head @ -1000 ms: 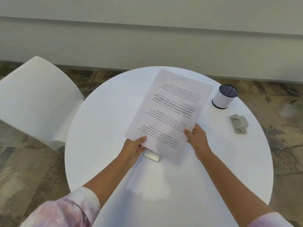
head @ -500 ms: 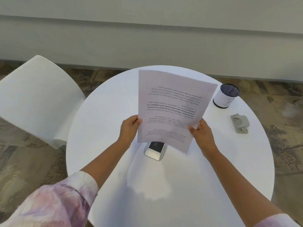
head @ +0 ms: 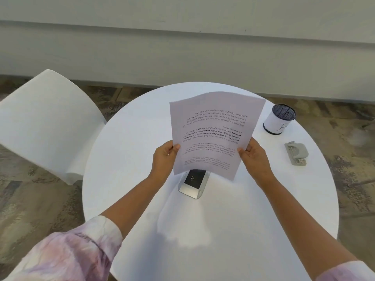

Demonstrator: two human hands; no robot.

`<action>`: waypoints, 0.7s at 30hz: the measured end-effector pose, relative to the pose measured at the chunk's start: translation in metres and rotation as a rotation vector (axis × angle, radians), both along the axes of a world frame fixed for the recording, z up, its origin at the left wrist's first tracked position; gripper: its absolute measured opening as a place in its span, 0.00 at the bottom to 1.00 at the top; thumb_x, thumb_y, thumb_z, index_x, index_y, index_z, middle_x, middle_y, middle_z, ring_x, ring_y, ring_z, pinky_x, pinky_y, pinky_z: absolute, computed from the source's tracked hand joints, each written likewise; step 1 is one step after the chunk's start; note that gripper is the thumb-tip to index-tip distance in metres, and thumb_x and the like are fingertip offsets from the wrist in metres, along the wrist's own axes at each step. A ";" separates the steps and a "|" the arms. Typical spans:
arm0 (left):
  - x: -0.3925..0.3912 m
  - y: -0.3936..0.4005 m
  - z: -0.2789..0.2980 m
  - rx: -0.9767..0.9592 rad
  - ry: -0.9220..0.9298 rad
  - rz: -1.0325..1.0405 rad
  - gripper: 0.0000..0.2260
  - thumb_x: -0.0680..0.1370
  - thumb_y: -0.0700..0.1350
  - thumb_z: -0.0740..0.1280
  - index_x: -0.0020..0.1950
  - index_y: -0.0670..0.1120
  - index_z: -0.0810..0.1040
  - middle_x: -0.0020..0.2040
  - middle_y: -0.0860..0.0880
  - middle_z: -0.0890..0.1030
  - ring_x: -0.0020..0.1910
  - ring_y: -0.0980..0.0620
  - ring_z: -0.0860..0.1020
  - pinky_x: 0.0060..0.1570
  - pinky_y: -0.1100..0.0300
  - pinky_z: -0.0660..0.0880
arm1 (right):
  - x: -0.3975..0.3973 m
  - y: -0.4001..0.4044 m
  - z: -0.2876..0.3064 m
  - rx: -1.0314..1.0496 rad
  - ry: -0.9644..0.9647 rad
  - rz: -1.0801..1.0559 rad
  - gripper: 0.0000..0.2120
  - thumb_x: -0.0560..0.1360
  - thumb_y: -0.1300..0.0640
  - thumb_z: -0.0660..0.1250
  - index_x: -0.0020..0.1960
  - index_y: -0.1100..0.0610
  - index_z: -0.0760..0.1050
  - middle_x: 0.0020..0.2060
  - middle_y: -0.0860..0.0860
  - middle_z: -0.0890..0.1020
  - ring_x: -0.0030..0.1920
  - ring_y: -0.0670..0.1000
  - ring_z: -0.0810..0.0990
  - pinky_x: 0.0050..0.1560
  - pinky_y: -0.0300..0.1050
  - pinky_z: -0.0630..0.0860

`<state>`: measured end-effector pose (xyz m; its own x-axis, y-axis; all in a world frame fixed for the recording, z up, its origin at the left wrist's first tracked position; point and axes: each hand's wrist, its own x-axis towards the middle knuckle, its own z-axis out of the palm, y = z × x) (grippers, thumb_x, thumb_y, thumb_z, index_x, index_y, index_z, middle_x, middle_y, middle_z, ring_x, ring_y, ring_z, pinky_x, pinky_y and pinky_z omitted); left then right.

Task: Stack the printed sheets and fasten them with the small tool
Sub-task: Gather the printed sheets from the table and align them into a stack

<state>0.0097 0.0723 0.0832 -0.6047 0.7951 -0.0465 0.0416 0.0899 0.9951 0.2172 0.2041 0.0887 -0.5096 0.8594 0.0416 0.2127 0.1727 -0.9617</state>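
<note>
I hold the printed sheets (head: 213,130) upright above the round white table (head: 233,230), with the text upside down toward me. My left hand (head: 164,159) grips their left edge and my right hand (head: 254,156) grips their right edge. Directly below the sheets' bottom edge a small silver and black tool (head: 193,184) lies on the table, its far end hidden by the paper. A grey hole punch (head: 296,153) lies on the table at the right.
A white cup with a dark mesh rim (head: 279,119) stands at the back right of the table. A white chair (head: 46,122) stands to the left. A grey wall runs along the back, and patterned floor surrounds the table.
The sheets went from lying tilted near the table to standing upright in both hands, lifted clear. The silver and black tool beneath them is now more exposed.
</note>
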 end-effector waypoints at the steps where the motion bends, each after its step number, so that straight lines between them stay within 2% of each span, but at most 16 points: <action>1: 0.000 0.000 0.000 0.003 -0.003 0.001 0.09 0.80 0.42 0.59 0.55 0.50 0.77 0.48 0.53 0.81 0.44 0.56 0.78 0.38 0.71 0.76 | 0.000 0.000 0.000 -0.002 -0.002 0.003 0.16 0.78 0.65 0.59 0.63 0.54 0.70 0.53 0.42 0.79 0.50 0.31 0.78 0.45 0.24 0.74; 4: -0.003 0.000 0.000 -0.003 -0.014 0.005 0.10 0.79 0.42 0.61 0.59 0.48 0.77 0.52 0.50 0.81 0.48 0.52 0.79 0.43 0.65 0.76 | 0.000 0.001 -0.002 -0.030 -0.011 0.024 0.19 0.77 0.66 0.60 0.65 0.52 0.68 0.56 0.44 0.79 0.55 0.37 0.78 0.49 0.28 0.76; 7: -0.005 -0.001 0.001 0.004 -0.033 0.009 0.11 0.78 0.40 0.62 0.59 0.49 0.77 0.51 0.53 0.81 0.47 0.57 0.79 0.40 0.70 0.77 | 0.000 0.000 -0.002 -0.045 0.004 0.024 0.18 0.77 0.66 0.60 0.61 0.47 0.69 0.54 0.41 0.79 0.53 0.36 0.79 0.51 0.31 0.77; 9: -0.006 -0.001 0.005 0.009 -0.062 0.006 0.10 0.79 0.41 0.62 0.57 0.51 0.77 0.50 0.55 0.82 0.46 0.58 0.79 0.40 0.69 0.77 | -0.003 0.001 0.001 -0.033 0.010 0.011 0.15 0.78 0.64 0.60 0.61 0.49 0.70 0.53 0.41 0.80 0.51 0.34 0.79 0.49 0.29 0.77; 11: -0.006 0.001 0.007 0.033 -0.131 -0.004 0.09 0.79 0.41 0.62 0.54 0.51 0.79 0.49 0.52 0.82 0.45 0.54 0.80 0.45 0.62 0.79 | -0.005 0.003 0.005 -0.040 0.055 -0.025 0.13 0.78 0.61 0.61 0.61 0.51 0.70 0.53 0.41 0.80 0.50 0.34 0.80 0.47 0.29 0.77; 13: -0.005 0.003 0.009 0.061 -0.227 0.022 0.09 0.79 0.40 0.61 0.52 0.50 0.79 0.46 0.50 0.82 0.46 0.49 0.79 0.48 0.52 0.77 | -0.005 0.002 0.007 -0.074 0.110 -0.078 0.14 0.78 0.58 0.62 0.62 0.52 0.68 0.55 0.43 0.79 0.53 0.35 0.79 0.50 0.30 0.77; 15: -0.004 0.006 0.009 0.080 -0.304 0.070 0.09 0.79 0.39 0.60 0.54 0.47 0.78 0.45 0.48 0.81 0.46 0.46 0.76 0.49 0.51 0.74 | -0.003 0.001 0.003 -0.123 0.085 -0.144 0.23 0.76 0.52 0.64 0.68 0.50 0.61 0.64 0.47 0.73 0.63 0.40 0.73 0.57 0.34 0.72; 17: -0.002 0.008 0.007 0.090 -0.349 0.107 0.10 0.80 0.38 0.60 0.56 0.45 0.77 0.45 0.50 0.81 0.46 0.48 0.76 0.48 0.54 0.75 | 0.000 0.000 -0.004 -0.194 -0.028 -0.222 0.35 0.73 0.47 0.67 0.73 0.47 0.51 0.73 0.49 0.63 0.71 0.48 0.63 0.63 0.42 0.64; 19: 0.001 0.009 0.005 0.102 -0.404 0.142 0.11 0.80 0.38 0.59 0.58 0.45 0.77 0.46 0.52 0.82 0.45 0.51 0.78 0.46 0.58 0.76 | -0.001 -0.003 -0.010 -0.299 -0.130 -0.272 0.45 0.71 0.46 0.69 0.75 0.48 0.42 0.75 0.51 0.56 0.73 0.53 0.60 0.67 0.49 0.62; 21: 0.002 0.010 0.003 0.126 -0.483 0.187 0.12 0.80 0.39 0.58 0.61 0.45 0.76 0.48 0.52 0.81 0.46 0.54 0.78 0.46 0.60 0.76 | -0.004 -0.009 -0.016 -0.430 -0.120 -0.293 0.48 0.71 0.49 0.70 0.76 0.51 0.38 0.75 0.54 0.58 0.72 0.54 0.62 0.69 0.50 0.60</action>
<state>0.0119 0.0820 0.0861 -0.6703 0.6928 -0.2659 -0.4289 -0.0694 0.9007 0.2135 0.1949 0.0727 -0.2248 0.8931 -0.3896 0.3058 -0.3150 -0.8985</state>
